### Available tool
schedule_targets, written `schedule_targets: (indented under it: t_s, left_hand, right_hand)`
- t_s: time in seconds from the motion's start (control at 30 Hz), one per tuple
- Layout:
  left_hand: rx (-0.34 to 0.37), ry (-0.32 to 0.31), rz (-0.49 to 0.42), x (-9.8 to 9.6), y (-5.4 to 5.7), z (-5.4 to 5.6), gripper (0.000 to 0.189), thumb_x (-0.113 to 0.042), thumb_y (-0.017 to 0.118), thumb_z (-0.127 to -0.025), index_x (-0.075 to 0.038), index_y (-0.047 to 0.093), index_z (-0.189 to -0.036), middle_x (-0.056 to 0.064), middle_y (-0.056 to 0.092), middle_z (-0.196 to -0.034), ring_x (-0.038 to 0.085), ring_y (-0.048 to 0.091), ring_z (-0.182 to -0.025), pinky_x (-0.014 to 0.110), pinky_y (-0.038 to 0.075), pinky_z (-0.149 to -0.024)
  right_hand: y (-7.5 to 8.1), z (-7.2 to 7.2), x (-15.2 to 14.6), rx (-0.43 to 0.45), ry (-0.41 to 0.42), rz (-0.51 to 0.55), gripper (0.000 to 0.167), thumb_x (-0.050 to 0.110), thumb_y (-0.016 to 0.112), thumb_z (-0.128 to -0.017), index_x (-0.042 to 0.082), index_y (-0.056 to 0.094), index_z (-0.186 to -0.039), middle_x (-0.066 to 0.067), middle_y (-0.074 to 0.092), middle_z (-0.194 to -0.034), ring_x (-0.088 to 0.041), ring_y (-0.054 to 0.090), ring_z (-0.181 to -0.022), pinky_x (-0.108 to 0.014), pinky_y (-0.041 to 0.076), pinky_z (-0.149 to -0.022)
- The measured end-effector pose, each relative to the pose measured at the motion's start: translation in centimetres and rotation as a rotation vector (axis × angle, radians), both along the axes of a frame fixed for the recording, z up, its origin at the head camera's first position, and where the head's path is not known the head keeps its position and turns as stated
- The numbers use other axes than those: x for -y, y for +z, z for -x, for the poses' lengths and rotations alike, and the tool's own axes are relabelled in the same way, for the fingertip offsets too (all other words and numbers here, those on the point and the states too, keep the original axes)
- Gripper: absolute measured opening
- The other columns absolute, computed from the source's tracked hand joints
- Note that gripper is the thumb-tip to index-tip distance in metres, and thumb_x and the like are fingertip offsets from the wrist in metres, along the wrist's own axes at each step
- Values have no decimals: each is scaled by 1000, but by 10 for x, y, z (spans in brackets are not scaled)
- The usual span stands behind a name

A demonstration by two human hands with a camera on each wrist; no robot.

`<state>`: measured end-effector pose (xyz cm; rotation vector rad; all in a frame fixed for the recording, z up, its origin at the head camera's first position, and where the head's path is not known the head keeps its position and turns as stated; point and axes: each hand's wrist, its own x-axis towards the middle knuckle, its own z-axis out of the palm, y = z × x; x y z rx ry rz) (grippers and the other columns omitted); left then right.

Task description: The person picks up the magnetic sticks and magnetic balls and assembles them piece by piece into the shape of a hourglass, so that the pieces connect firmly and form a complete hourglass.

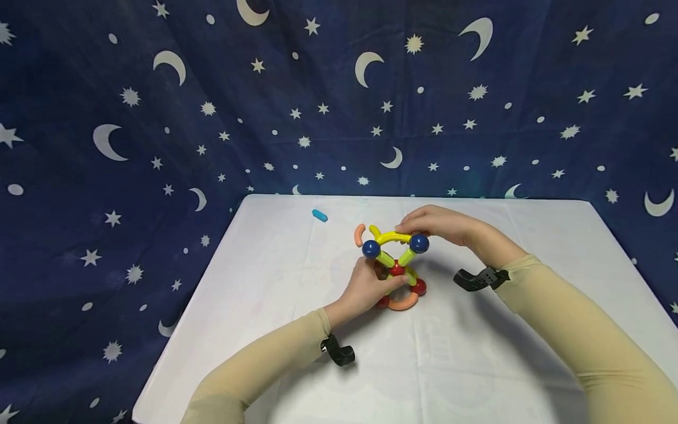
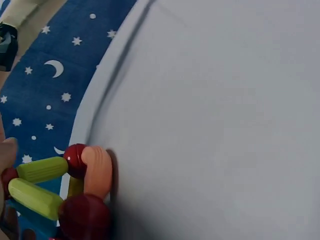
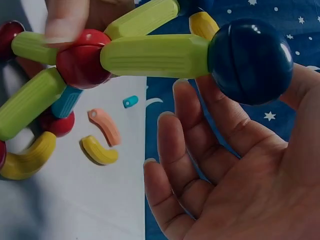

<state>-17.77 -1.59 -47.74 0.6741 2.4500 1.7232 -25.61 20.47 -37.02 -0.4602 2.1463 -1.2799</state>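
A magnetic stick-and-ball structure stands on the table, with a red ball (image 1: 397, 269) at its middle. My left hand (image 1: 365, 288) grips it there, the thumb across the front. Lime sticks (image 3: 155, 56) slant up to two blue balls (image 1: 371, 248). A yellow curved stick (image 1: 393, 236) spans these balls. My right hand (image 1: 439, 224) is behind the right blue ball (image 3: 250, 61), thumb and index finger at the yellow curved stick; their tips are partly hidden. Its other fingers are loosely bent. Low down, a peach curved stick (image 1: 404, 302) joins red balls (image 2: 84, 216).
Behind the structure lie a loose peach curved stick (image 3: 105, 126) and a loose yellow curved stick (image 3: 100, 151). Farther back is a short blue stick (image 1: 320, 215). The white table (image 1: 254, 265) meets a dark blue star-and-moon cloth (image 1: 328, 88).
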Motion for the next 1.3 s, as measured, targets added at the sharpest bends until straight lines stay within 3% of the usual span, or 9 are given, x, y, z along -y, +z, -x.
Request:
schedule_targets:
  t_s: [0.17, 0.27, 0.37, 0.47, 0.57, 0.7, 0.83, 1.03, 1.3]
  left_hand:
    - [-60, 59, 309, 13, -3, -5, 57, -39, 89, -80, -11, 59, -120, 5, 60, -89, 16, 52, -76, 27, 39, -64]
    - [-62, 45, 465, 21, -9, -9, 56, -47, 86, -80, -10, 63, -114, 0, 56, -87, 11, 48, -78, 27, 37, -67]
    - [-93, 10, 541, 25, -13, -11, 53, -52, 83, -82, -10, 64, -110, -4, 53, -87, 11, 47, -80, 26, 37, -69]
    - [-112, -16, 545, 28, -14, -11, 49, -51, 81, -84, -11, 65, -108, -4, 51, -89, 12, 47, -83, 26, 38, -70]
    - [-79, -45, 511, 34, -13, -8, 48, -46, 83, -85, -11, 65, -111, -2, 52, -96, 12, 48, -88, 25, 41, -73]
    - [-32, -79, 471, 43, -13, -2, 44, -39, 82, -87, -12, 64, -117, 0, 53, -107, 12, 51, -92, 24, 45, -76]
    - [-44, -73, 485, 47, -10, 9, 43, -36, 81, -90, -11, 66, -120, 0, 58, -103, 14, 53, -89, 26, 46, -75]
    - [-62, -73, 515, 43, -8, 28, 43, -32, 78, -93, -10, 67, -128, -3, 63, -99, 16, 57, -87, 26, 46, -75]
    - [-109, -162, 455, 29, -12, 47, 40, -18, 73, -97, -11, 66, -135, -2, 70, -120, 13, 62, -97, 26, 49, -89]
  right_hand:
    - [1, 1, 0, -4, 12, -38, 40, 41, 61, -100, 3, 76, -107, -8, 69, -95, -24, 57, -95, -42, 42, -94]
    - [1, 2, 0, -3, 20, -47, 41, 40, 60, -101, 2, 75, -107, -9, 69, -96, -24, 57, -94, -42, 42, -94]
    - [2, 1, 0, -6, 22, -47, 41, 38, 60, -101, 0, 74, -108, -8, 69, -94, -23, 57, -93, -41, 43, -92]
    - [3, 0, -1, 6, 19, -39, 39, 36, 61, -100, 0, 74, -106, -6, 67, -92, -23, 55, -91, -40, 43, -90]
    - [5, -2, -1, 41, 21, -32, 36, 34, 60, -100, 1, 73, -100, -5, 62, -86, -22, 54, -86, -39, 44, -88]
    - [3, -6, -6, 141, 11, -19, 31, 31, 58, -101, 3, 69, -96, -4, 56, -82, -20, 53, -82, -36, 47, -87]
    - [-2, -14, -14, 254, 0, 39, 26, 28, 56, -101, 5, 67, -95, -5, 58, -83, -21, 55, -83, -37, 48, -89]
    - [-12, -29, -24, 340, -4, 144, 25, 26, 53, -101, 7, 67, -94, -8, 65, -89, -24, 59, -87, -36, 50, -90]
    - [-17, -48, -28, 373, -28, 213, 24, 24, 55, -102, 4, 69, -100, -9, 66, -92, -22, 59, -87, -35, 51, -88]
